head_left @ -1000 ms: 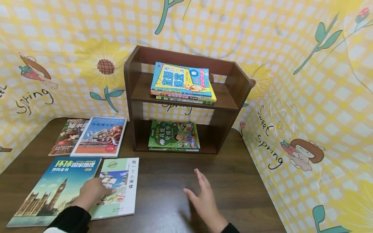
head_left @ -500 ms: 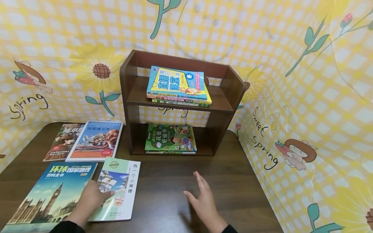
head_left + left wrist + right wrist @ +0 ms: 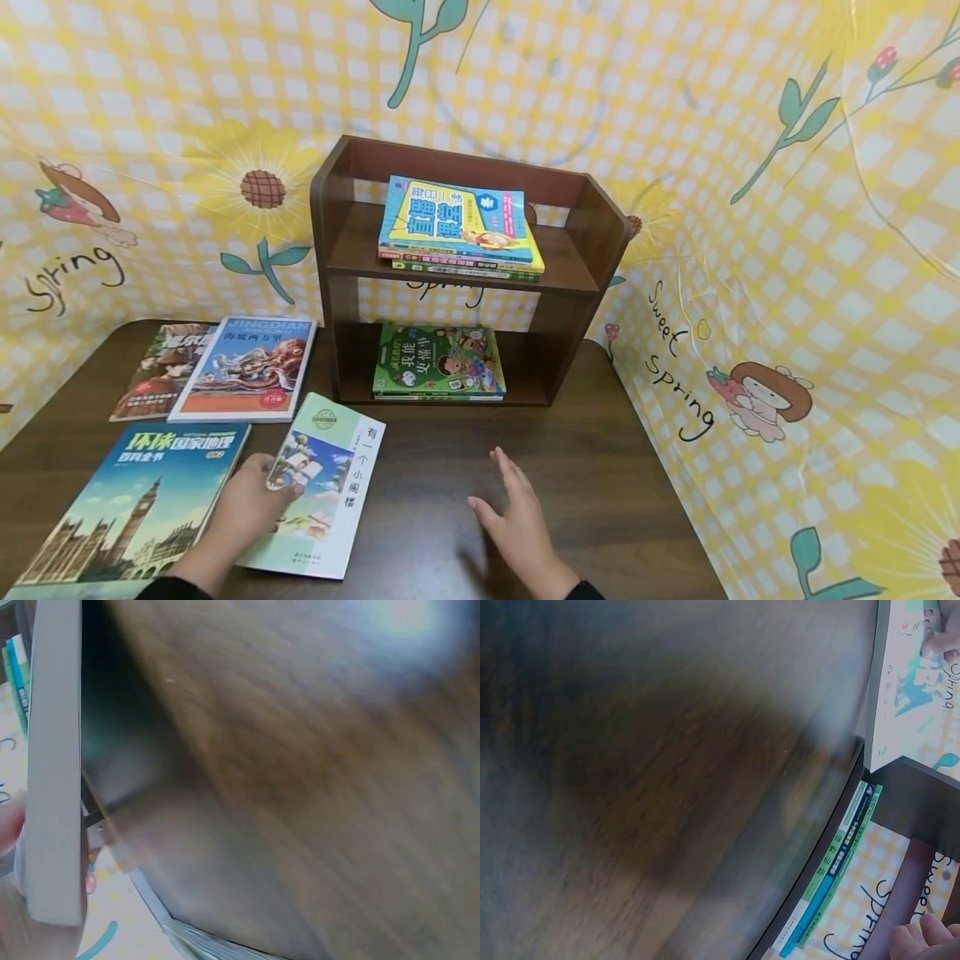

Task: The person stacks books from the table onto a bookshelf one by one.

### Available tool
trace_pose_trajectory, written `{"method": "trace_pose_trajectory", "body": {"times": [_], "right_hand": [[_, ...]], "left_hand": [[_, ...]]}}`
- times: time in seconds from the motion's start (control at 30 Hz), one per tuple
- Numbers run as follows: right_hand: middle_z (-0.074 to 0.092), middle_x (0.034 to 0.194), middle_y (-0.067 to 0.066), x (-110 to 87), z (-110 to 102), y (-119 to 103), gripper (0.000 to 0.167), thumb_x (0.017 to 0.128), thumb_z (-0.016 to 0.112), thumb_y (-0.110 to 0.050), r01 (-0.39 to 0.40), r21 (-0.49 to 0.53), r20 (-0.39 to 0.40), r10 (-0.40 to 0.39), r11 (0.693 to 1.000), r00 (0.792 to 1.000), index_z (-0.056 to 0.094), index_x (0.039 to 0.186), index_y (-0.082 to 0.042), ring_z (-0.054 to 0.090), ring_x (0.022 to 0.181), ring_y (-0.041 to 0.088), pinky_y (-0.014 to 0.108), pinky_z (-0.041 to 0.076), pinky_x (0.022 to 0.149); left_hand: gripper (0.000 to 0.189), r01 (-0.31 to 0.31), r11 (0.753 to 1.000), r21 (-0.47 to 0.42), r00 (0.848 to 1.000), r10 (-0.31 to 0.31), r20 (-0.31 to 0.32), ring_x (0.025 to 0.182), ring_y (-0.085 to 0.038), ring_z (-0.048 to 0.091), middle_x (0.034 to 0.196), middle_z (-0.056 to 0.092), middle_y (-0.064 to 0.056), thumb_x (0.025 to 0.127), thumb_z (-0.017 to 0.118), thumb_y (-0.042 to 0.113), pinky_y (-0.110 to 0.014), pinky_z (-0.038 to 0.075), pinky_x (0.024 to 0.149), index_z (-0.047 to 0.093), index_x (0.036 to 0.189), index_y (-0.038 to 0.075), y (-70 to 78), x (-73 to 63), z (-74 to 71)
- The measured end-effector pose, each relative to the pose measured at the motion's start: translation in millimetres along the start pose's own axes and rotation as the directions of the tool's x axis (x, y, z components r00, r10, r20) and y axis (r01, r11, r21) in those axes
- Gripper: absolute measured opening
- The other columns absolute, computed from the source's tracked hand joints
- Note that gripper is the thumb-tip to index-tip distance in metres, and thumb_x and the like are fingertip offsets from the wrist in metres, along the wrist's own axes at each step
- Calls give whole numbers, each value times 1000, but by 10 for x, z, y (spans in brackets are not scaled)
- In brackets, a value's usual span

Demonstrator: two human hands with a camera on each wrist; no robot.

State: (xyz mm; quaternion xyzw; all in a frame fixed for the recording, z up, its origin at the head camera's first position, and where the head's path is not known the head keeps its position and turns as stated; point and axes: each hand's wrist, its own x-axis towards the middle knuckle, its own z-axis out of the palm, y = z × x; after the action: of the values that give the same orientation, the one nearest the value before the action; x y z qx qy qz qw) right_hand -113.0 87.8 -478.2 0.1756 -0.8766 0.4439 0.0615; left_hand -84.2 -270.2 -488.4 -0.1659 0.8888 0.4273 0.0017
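My left hand (image 3: 251, 504) grips the left edge of a light green and white paperback book (image 3: 318, 492), thumb on its cover. The left wrist view shows this book's page edge (image 3: 55, 772) raised off the tabletop, with fingers around it. Just left of the hand lies a blue magazine-size book (image 3: 127, 508) with a clock tower on its cover. My right hand (image 3: 521, 529) hovers to the right with fingers straight, thumb apart, and nothing in it. In the right wrist view, the held book (image 3: 896, 690) stands at the upper right.
A brown two-tier bookshelf (image 3: 465, 283) stands at the back of the dark wooden table (image 3: 442, 467). Stacked books (image 3: 457, 221) lie on its upper tier, green books (image 3: 438, 362) on its lower. Two overlapping books (image 3: 247, 367) lie left of it. Patterned cloth (image 3: 750, 250) surrounds the table.
My left hand has taken hold of the green and white book, and the book has risen and turned, its top shifting right. The view has tilted slightly. My right hand is nearly still.
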Motion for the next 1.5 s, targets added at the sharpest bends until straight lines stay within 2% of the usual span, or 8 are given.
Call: {"method": "trace_pose_trajectory", "body": {"times": [0.23, 0.4, 0.5, 0.73, 0.97, 1.17, 1.37, 1.5], "right_hand": [[54, 137, 13, 27, 56, 0, 71, 86, 74, -25, -36, 37, 90, 33, 999, 995, 41, 144, 0, 48, 128, 33, 51, 41, 102], [59, 131, 15, 68, 119, -13, 70, 87, 73, -28, -71, 63, 190, 58, 995, 980, 43, 142, 1, 53, 122, 33, 50, 47, 96], [59, 130, 18, 97, 169, -34, 72, 86, 74, -26, -118, 145, 231, 82, 982, 969, 41, 142, 4, 53, 121, 35, 50, 47, 95], [58, 128, 23, 163, 283, -89, 69, 86, 73, -22, -262, 426, 287, 146, 866, 947, 42, 140, 9, 54, 119, 37, 50, 47, 97], [66, 115, 21, 114, 317, -142, 43, 97, 57, -20, -408, 594, 399, 187, 693, 898, 55, 126, 12, 66, 101, 23, 39, 53, 89], [66, 115, 19, 81, 325, -227, 47, 95, 59, -16, -388, 644, 383, 161, 659, 910, 49, 132, 11, 65, 92, 14, 31, 53, 83], [64, 119, 21, 76, 373, -287, 59, 94, 60, -13, -377, 714, 346, 171, 589, 922, 36, 144, 6, 67, 97, 22, 34, 55, 83], [65, 117, 19, 85, 391, -323, 63, 93, 61, -14, -372, 708, 296, 226, 600, 928, 33, 147, 2, 68, 96, 24, 34, 56, 81]], "left_hand": [[46, -112, 989, -97, 993, 115, 26, 58, -20, 55, 88, 61, -19, 86, 68, 9, -35, 50, 47, 43, 119, -11, 171, -80, 71], [45, -123, 972, -202, 986, 144, 89, 55, -20, 57, 79, 63, -8, 87, 68, 6, -36, 50, 43, 46, 125, -7, 483, -195, 81], [48, -136, 962, -236, 979, 167, 120, 57, -20, 59, 78, 64, -6, 87, 68, 5, -35, 51, 45, 48, 129, -7, 667, -271, 98], [51, -118, 932, -343, 979, 167, 116, 61, -21, 63, 88, 68, -11, 85, 70, 6, -34, 53, 49, 51, 130, -8, 885, -381, 213], [50, -31, 873, -487, 990, 94, 105, 66, -23, 67, 101, 70, -16, 88, 67, 5, -34, 56, 56, 49, 133, -6, 998, -427, 322], [52, -30, 853, -521, 997, 65, 48, 67, -21, 68, 113, 67, -22, 90, 66, 7, -33, 56, 58, 46, 136, -6, 1032, -429, 366], [56, -34, 827, -561, 999, 30, -17, 66, -19, 67, 118, 63, -25, 90, 66, 8, -33, 57, 57, 42, 139, -6, 1045, -420, 455], [54, -51, 803, -594, 998, 25, -53, 65, -17, 67, 115, 64, -26, 90, 65, 6, -35, 58, 56, 42, 138, -6, 1057, -413, 547]]}}
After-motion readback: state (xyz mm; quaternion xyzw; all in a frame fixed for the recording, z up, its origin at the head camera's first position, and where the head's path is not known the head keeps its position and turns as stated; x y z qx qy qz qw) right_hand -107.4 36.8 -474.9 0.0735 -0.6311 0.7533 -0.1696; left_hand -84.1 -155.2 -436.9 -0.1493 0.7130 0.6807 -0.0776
